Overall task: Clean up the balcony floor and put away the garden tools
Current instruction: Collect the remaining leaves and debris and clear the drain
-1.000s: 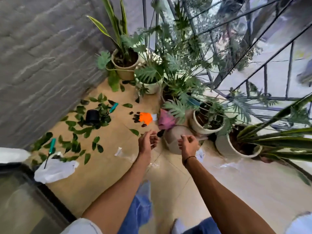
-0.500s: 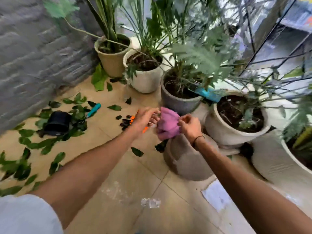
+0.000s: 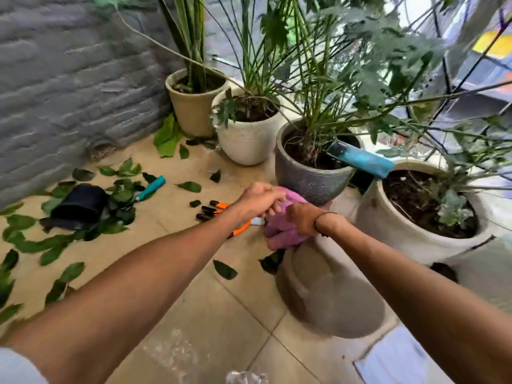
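Note:
A pink cloth lies bunched on top of an overturned grey pot. My left hand grips its upper edge and my right hand grips it from the right. Just behind my left hand an orange garden glove with black claw tips lies on the tiled floor. A teal-handled tool lies among several fallen green leaves beside a tipped black pot. A teal trowel rests across the rims of two planters.
Potted plants line the back: a beige pot, a white ribbed pot, a grey pot and a large cream pot. A grey brick wall is on the left, a railing on the right. Paper scraps lie near the bottom right.
I have leaned in closer to the pots. Both hands reached forward and took hold of the pink cloth, and now grip it more tightly on the overturned pot.

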